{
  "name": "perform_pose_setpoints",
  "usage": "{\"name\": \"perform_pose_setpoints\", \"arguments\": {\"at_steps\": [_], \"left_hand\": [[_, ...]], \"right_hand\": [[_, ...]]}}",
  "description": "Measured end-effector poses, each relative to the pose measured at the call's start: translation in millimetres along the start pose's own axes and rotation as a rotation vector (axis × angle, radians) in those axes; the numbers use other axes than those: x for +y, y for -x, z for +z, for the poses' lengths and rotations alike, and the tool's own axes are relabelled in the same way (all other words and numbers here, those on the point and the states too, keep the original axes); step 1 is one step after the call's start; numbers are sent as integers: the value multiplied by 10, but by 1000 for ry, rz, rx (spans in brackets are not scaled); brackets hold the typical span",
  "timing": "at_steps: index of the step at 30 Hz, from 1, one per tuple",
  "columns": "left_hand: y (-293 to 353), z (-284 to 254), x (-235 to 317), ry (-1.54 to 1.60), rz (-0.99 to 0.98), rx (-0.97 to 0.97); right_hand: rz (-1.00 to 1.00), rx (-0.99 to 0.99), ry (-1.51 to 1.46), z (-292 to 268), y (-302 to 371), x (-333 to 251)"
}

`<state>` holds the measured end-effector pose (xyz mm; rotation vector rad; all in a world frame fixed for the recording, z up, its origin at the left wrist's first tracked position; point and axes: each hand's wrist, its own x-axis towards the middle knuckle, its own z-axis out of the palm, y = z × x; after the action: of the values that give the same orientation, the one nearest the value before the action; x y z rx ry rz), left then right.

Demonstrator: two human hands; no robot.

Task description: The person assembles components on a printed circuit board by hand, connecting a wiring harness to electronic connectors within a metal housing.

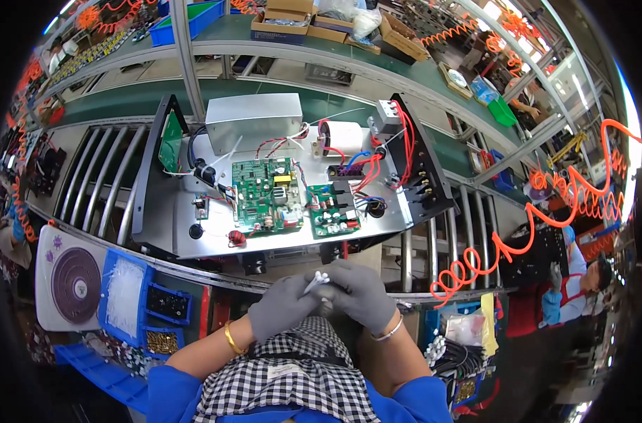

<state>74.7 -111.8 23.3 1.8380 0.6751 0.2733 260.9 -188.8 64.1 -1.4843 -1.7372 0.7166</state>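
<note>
In front of my waist my gloved hands meet around a small bunch of white cable ties [317, 282], their heads poking up between the fingers. My left hand [284, 306] is closed on the bunch. My right hand [362, 292] is curled against its other side, fingers closed on the ties too; its fingertips are partly hidden. Just beyond stands an open metal chassis [194, 243] with black end panels. Inside it are a large green circuit board [264, 194], a smaller board [335, 215], a silver box [254, 120], a white cylinder [341, 137] and red wires [405, 141].
The chassis rests over a roller conveyor [99, 176]. At left are a small fan [76, 282], a blue tray of white ties [124, 292] and bins of screws [162, 342]. An orange coiled hose [504, 247] hangs at right, above black cables [462, 356]. Another person [582, 292] sits farther right.
</note>
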Motion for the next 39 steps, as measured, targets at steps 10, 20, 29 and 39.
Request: {"name": "perform_pose_setpoints", "arguments": {"at_steps": [10,20,29,39], "left_hand": [[-1061,958,307,99,-39,261],[-1703,1001,604,899,-172,314],[-1625,953,584,1008,-219,230],[-1439,880,519,812,-208,182]], "right_hand": [[-15,301,170,-845,422,700],[231,689,-631,-1403,817,971],[136,618,-237,-1060,813,941],[160,631,-173,-542,-57,1174]]}}
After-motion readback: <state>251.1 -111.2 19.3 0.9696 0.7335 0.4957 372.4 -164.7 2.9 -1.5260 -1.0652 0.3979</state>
